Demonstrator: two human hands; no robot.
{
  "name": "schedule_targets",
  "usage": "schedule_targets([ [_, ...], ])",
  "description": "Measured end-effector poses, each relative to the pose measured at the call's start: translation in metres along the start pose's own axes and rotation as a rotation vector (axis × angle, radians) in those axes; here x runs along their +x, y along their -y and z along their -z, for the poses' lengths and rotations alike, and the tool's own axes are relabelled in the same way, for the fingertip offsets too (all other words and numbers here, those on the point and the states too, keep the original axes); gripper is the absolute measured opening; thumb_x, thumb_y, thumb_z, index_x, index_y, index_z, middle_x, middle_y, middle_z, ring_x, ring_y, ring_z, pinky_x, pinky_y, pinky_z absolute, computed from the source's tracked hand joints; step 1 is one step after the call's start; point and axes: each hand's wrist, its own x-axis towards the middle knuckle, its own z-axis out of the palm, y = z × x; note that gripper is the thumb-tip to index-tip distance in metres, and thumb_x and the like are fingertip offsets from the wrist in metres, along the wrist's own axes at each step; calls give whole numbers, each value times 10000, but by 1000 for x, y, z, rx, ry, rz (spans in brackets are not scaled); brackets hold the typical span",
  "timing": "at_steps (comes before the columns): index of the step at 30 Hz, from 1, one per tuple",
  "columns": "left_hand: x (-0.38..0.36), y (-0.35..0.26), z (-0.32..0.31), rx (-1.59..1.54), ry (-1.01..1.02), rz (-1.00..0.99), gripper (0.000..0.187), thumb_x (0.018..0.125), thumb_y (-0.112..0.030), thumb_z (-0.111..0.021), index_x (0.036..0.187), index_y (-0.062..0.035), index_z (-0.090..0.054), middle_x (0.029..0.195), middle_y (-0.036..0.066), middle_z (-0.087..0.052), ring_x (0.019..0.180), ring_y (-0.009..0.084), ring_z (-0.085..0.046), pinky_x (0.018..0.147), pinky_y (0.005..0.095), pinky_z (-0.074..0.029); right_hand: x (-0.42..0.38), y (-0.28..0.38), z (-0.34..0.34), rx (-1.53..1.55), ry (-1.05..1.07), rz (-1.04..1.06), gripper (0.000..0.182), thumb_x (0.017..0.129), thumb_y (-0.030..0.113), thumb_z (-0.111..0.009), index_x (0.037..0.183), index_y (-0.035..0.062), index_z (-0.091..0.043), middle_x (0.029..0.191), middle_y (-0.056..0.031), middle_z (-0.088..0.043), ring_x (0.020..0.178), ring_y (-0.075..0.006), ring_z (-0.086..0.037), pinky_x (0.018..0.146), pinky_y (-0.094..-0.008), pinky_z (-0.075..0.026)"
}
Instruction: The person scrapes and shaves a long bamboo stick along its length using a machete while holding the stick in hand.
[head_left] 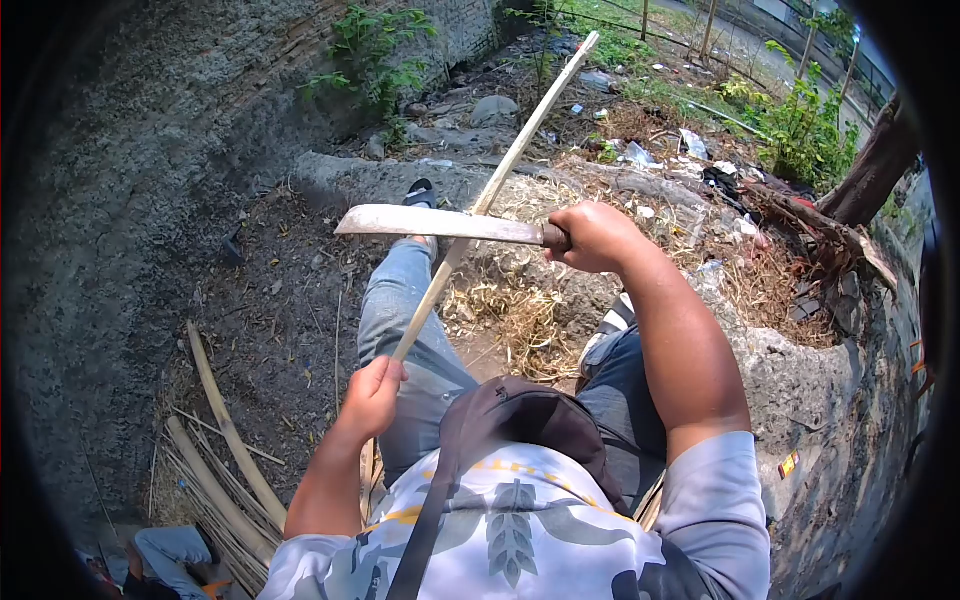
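Observation:
My right hand point(592, 237) is closed around the dark handle of a machete point(430, 222), whose broad blade points left. The blade lies across a long pale strip of split wood or bamboo point(525, 135), overlapping it near its middle. My left hand point(373, 397) grips the lower end of that strip, close to my left thigh. From there the strip slants up and away to the right, its far end over the ground ahead. Pale shavings point(515, 310) lie on the ground between my legs.
Bamboo strips and curved lengths point(225, 425) are heaped at my left. A rough wall point(120, 200) rises on that side. Ahead are rocks, litter and green plants point(375, 60). A tree trunk point(875, 165) leans at right. Another person's legs point(170, 555) show at bottom left.

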Motion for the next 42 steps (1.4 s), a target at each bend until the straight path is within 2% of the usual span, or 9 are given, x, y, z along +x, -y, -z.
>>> schedule_targets([
  [3, 4, 5, -4, -35, 4, -8, 336, 1102, -260, -508, 927, -13, -653, 727, 16, -553, 691, 102, -490, 633, 318, -428, -4, 14, 9, -43, 73, -85, 246, 870, 349, -784, 990, 139, -740, 948, -138, -756, 953, -348, -731, 835, -479, -580],
  [11, 4, -5, -7, -7, 23, -4, 306, 1098, -238, -514, 940, -13, -647, 739, 22, -555, 708, 105, -489, 656, 321, -433, 1, 46, -4, -83, 162, 100, 278, 845, 374, -776, 943, 118, -733, 931, -129, -749, 922, -354, -731, 826, -486, -591],
  [15, -3, -3, 3, 9, 16, -3, 301, 1098, -235, -514, 941, -15, -648, 735, 23, -564, 707, 103, -494, 654, 322, -436, 3, 22, 3, -32, 151, 55, 264, 841, 360, -784, 928, 115, -736, 940, -143, -750, 912, -356, -728, 809, -488, -580],
  [17, -6, -6, 7, 16, 6, 14, 301, 1098, -233, -515, 943, -15, -653, 733, 25, -571, 706, 105, -499, 654, 321, -439, 2, 2, 2, 133, 22, -22, 283, 823, 359, -834, 905, 115, -717, 859, -151, -734, 855, -385, -711, 739, -494, -549],
  [25, 1, 17, -6, -24, -2, 13, 339, 1090, -279, -525, 942, -10, -670, 724, 38, -578, 693, 120, -517, 651, 326, -450, -8, 22, 12, -57, 85, -104, 280, 860, 388, -785, 978, 139, -740, 949, -138, -754, 941, -353, -731, 830, -485, -579],
  [31, 1, -16, -7, 137, -9, -6, 352, 1084, -286, -515, 942, -3, -669, 688, 46, -564, 661, 133, -523, 624, 344, -452, -3, 46, 1, -139, 119, 90, 271, 836, 368, -777, 936, 119, -736, 898, -145, -750, 898, -372, -733, 812, -491, -595],
  [34, -2, -6, 1, 98, 16, -15, 350, 1081, -286, -515, 942, -4, -668, 674, 49, -557, 644, 138, -526, 611, 352, -452, 1, 27, 3, -102, 119, 59, 257, 847, 351, -774, 923, 109, -731, 920, -142, -753, 893, -376, -731, 800, -487, -590],
  [37, -8, -16, 7, 61, 24, 13, 346, 1077, -283, -516, 940, -4, -666, 684, 63, -566, 656, 145, -534, 626, 355, -458, 7, -20, -4, 168, 18, -34, 320, 843, 402, -811, 926, 111, -707, 857, -153, -734, 835, -382, -718, 745, -497, -562],
  [42, 0, -7, -1, 99, 1, -29, 349, 1074, -284, -521, 939, 4, -665, 717, 72, -583, 684, 152, -537, 660, 357, -466, -3, 3, 13, -24, 64, -153, 319, 862, 402, -791, 997, 118, -735, 975, -150, -755, 972, -348, -725, 859, -486, -565],
])
